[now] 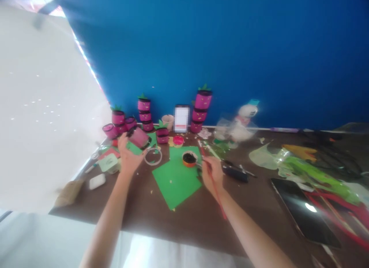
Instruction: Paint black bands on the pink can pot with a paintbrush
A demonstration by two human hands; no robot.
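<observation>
My left hand (pixel 129 156) is closed around a pink cylinder (pixel 138 137) with dark rims, tilted above the table. My right hand (pixel 212 174) grips a slim brush with a red handle (pixel 216 195), its front end near a small round pot of black paint (pixel 189 158). The pot stands on green paper (pixel 175 183). Between the hands lies a clear tape ring (pixel 153 156). A pot of bright pink paint (pixel 178 141) sits farther back. Motion blur hides whether the brush touches the paint.
Stacked magenta cylinders with green tops (pixel 201 110) stand by the blue wall (pixel 219 49), with more at the left. A propped phone (pixel 181 120) is at the back. At right lie a dark phone (pixel 302 210) and green scraps (pixel 319 176). A white figure (pixel 245 122) stands behind.
</observation>
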